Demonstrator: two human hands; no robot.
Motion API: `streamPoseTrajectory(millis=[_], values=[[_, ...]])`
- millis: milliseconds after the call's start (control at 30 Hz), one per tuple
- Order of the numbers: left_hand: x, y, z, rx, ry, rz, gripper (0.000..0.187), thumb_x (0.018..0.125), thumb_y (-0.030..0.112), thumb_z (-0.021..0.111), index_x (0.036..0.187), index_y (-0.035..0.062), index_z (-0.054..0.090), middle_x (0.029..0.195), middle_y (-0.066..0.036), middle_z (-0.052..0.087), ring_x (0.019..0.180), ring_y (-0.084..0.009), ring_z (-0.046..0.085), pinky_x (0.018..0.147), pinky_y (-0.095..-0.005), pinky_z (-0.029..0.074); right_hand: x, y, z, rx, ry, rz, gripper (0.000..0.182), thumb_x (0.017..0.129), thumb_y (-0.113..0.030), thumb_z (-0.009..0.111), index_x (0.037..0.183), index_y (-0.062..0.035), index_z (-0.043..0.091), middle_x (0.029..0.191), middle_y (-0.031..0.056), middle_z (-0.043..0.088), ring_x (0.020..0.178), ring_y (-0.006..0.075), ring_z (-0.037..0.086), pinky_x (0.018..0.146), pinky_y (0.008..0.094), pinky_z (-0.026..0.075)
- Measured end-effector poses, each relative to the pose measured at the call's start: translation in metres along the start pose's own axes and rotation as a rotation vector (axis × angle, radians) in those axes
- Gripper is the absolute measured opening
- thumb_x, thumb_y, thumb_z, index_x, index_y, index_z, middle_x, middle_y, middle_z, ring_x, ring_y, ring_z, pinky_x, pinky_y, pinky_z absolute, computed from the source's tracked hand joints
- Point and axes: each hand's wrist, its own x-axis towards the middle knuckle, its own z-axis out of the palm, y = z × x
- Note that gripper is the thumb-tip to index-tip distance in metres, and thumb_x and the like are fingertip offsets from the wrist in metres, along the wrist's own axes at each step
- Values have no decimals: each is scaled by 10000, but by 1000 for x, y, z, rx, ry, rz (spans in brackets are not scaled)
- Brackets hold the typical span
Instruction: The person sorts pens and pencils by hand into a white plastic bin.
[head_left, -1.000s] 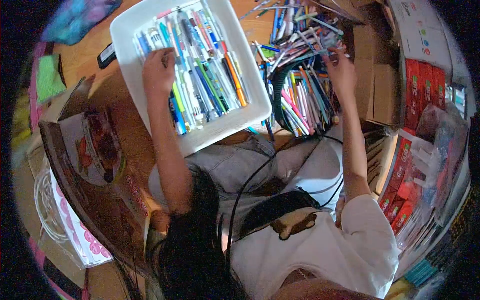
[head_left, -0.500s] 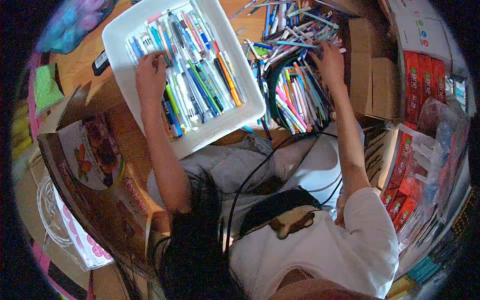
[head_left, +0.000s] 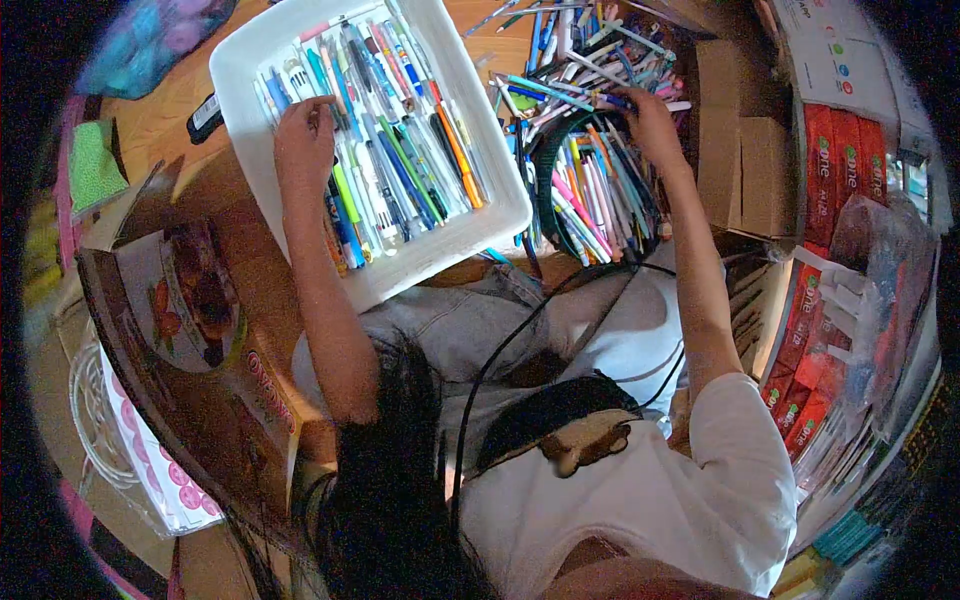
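Note:
A white plastic tray [head_left: 505, 200] full of pens in rough rows lies tilted across my lap and the floor. My left hand [head_left: 305, 140] rests over the tray's left side, fingers curled together against the pens; what they hold, if anything, is hidden. On the right, my right hand [head_left: 655, 130] reaches into a loose heap of pens [head_left: 575, 75], its fingertips closed around a dark blue pen [head_left: 610, 101]. Just below that hand stands a dark green round-rimmed basket [head_left: 548, 195] packed with upright pens, several of them pink and white.
Cardboard boxes [head_left: 765, 175] stand right of the heap, beside stacked red packs [head_left: 820, 185]. An open printed carton [head_left: 215, 370] is at my left. A black cable [head_left: 500, 355] runs across my lap. A black object [head_left: 204, 120] lies left of the tray.
My right hand's fingers have dipped and curled inward over the heap. A light blue pen that was near its fingertips now lies slanted farther left. My left hand has barely shifted.

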Motion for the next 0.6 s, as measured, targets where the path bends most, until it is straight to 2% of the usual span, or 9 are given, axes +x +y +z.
streamPoseTrajectory(millis=[133, 233, 300, 400, 433, 500, 600], values=[[0, 0, 0, 0, 15, 32, 210, 857, 187, 506, 956, 39, 617, 901, -155, 589, 814, -250, 594, 731, -338, 464, 9, 11, -6, 3, -172, -36, 251, 771, -136, 581, 1006, -48, 585, 956, 161, 604, 893, 338, 565, 801, 411, 442], [0, 5, -2, 5, 37, 50, 206, 854, 176, 503, 959, 41, 617, 890, -152, 587, 801, -241, 589, 719, -339, 461, 8, 11, -14, 195, -188, -21, 304, 776, -161, 595, 1062, -62, 564, 952, 157, 608, 868, 320, 587, 798, 393, 448], [-1, 10, -2, -16, 61, 55, 196, 846, 137, 494, 964, 41, 618, 864, -144, 585, 739, -238, 584, 701, -343, 458, 0, 5, -19, 266, -117, 37, 319, 783, -167, 598, 1084, -70, 555, 948, 151, 614, 875, 294, 594, 797, 378, 453], [0, 17, -2, -117, -1, -23, 188, 839, 136, 514, 961, 36, 617, 870, -129, 599, 775, -231, 586, 728, -325, 452, -18, -10, -38, 286, 81, 65, 307, 794, -168, 598, 1083, -72, 556, 938, 142, 622, 875, 263, 603, 785, 351, 462], [0, 25, -2, -144, 8, 84, 183, 837, 136, 519, 956, 37, 618, 878, -125, 602, 791, -229, 585, 738, -320, 449, -29, -14, -48, 279, 165, 72, 298, 798, -167, 598, 1077, -71, 559, 934, 139, 625, 874, 255, 605, 780, 341, 466], [-2, 48, 3, -196, 15, 304, 173, 834, 136, 530, 946, 39, 619, 894, -116, 609, 825, -224, 583, 760, -308, 441, -60, -13, -63, 403, 147, 204, 307, 825, -180, 574, 1107, -64, 542, 958, 100, 618, 897, 197, 586, 792, 310, 442], [-28, 112, 25, -246, -153, 450, 167, 815, 136, 551, 937, 45, 619, 921, -115, 614, 875, -244, 577, 784, -312, 437, -123, -27, -85, 599, 140, 349, 266, 855, -182, 540, 1088, -54, 553, 941, 62, 612, 884, 141, 563, 788, 273, 423]])
